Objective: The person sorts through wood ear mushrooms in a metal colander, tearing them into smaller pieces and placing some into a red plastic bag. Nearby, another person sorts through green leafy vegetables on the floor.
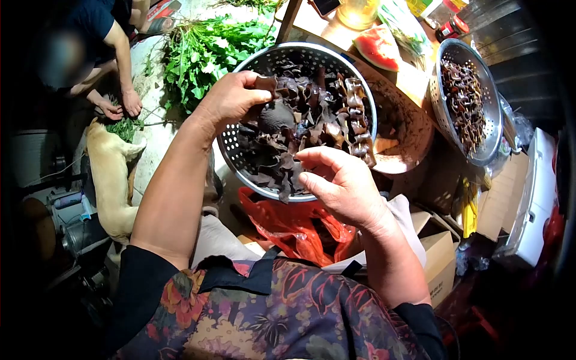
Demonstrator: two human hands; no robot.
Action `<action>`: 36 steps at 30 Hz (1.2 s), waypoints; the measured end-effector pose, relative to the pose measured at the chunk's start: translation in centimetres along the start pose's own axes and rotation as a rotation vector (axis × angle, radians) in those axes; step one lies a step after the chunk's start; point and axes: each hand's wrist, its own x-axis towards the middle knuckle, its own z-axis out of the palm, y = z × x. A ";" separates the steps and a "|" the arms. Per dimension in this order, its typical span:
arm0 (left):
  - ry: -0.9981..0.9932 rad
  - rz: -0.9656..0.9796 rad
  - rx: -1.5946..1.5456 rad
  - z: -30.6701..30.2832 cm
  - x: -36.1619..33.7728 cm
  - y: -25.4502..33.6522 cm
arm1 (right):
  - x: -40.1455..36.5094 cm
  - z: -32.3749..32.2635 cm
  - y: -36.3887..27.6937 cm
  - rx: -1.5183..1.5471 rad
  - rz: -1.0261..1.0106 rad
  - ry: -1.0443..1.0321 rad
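At center, the left hand (237, 99) holds dark wood ear (277, 117) over a perforated metal colander (231, 144) — a dog (109, 174) at left.

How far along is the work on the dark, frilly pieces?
Partway, it seems. Looks done: the lined-up row at the right side of the near colander, possibly the strips in the far colander too. In hand: the left hand pinches a dark piece; whether the right hand grips anything is unclear. Left: loose pieces heaped beside the row.
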 end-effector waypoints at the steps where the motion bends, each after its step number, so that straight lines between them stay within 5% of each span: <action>1: -0.026 -0.019 -0.153 0.0 -0.8 0.8 | 0.0 0.0 0.0 -0.001 -0.002 -0.001; 15: -0.014 0.094 -0.176 1.4 -3.3 2.4 | 0.9 0.5 0.8 -0.016 -0.118 0.166; 22: -0.220 0.156 -0.319 4.5 -4.2 2.5 | 0.9 -0.1 0.4 0.461 -0.004 0.270; 29: -0.411 0.156 -0.352 6.2 -5.0 2.4 | 0.6 -0.5 -0.4 0.530 0.004 0.342; 36: -0.371 0.118 -0.261 5.7 -5.5 2.8 | 0.4 -0.8 0.0 0.450 -0.032 0.353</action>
